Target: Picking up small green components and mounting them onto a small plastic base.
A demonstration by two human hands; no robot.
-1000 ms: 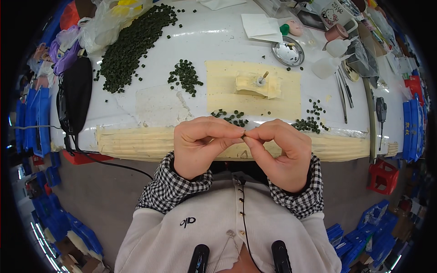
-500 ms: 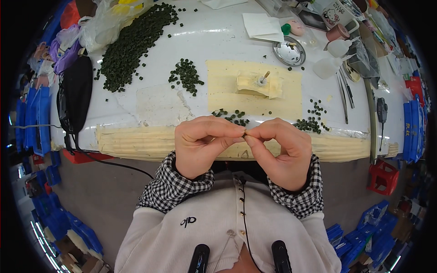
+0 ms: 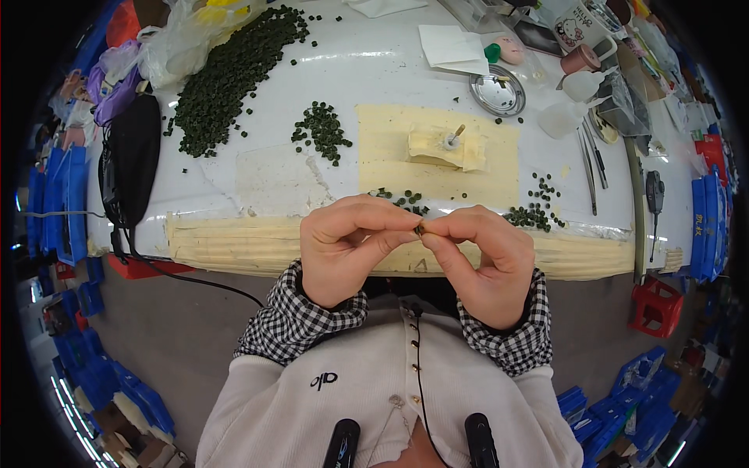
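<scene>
Both hands meet over the table's near edge, fingertips almost touching. Between them is a small dark green piece (image 3: 420, 229), mostly covered by the fingers. My left hand (image 3: 343, 248) pinches it from the left with thumb and forefinger, and my right hand (image 3: 485, 261) pinches it from the right. Just beyond the fingertips lies a little group of dark green pieces (image 3: 409, 199), partly hidden by the hands. More of them sit in a small heap (image 3: 534, 218) to the right. A tape-covered block (image 3: 445, 148) with a short upright stick (image 3: 460, 130) stands on a yellowish sheet (image 3: 382, 140).
A large heap of green pieces (image 3: 226, 90) and a smaller one (image 3: 321, 132) lie on the left. Far left are a black pouch (image 3: 129, 168) and plastic bags (image 3: 183, 47). On the right are a round metal dish (image 3: 497, 92), tweezers (image 3: 587, 168) and a mug (image 3: 581, 27).
The fingertips have shifted very slightly, and a bit more of the dark green piece shows between them. Both hands otherwise keep their place.
</scene>
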